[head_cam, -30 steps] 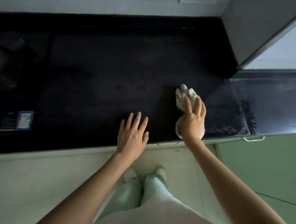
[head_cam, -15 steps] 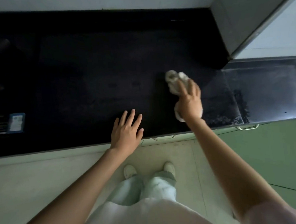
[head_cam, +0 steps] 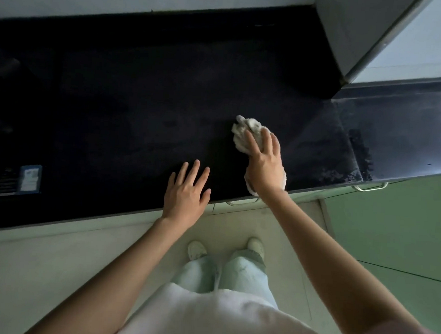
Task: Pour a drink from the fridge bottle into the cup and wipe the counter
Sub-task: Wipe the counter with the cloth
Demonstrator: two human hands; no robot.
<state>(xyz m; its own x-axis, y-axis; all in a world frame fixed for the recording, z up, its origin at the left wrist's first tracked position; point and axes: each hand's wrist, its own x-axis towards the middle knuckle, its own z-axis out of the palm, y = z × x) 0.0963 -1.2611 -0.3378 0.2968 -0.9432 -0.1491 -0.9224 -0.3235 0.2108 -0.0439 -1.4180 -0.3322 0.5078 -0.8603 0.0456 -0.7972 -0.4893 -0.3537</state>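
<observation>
A crumpled white cloth (head_cam: pixel 248 131) lies on the black counter (head_cam: pixel 129 114) near its front edge. My right hand (head_cam: pixel 264 164) presses flat on the cloth with straight fingers, covering most of it. My left hand (head_cam: pixel 187 193) rests palm down on the counter's front edge, fingers spread, a short way left of the cloth. No bottle or cup shows in this view.
A grey fridge or cabinet corner (head_cam: pixel 356 33) stands at the back right. A shinier, lower counter section (head_cam: pixel 402 131) continues to the right, with drawer handles (head_cam: pixel 370 187) under the edge. A small blue-and-white label (head_cam: pixel 30 179) sits at front left. A dim dark object (head_cam: pixel 0 76) sits far left.
My right hand has slid the cloth a little to the left and back along the counter. My left hand has stayed at the front edge.
</observation>
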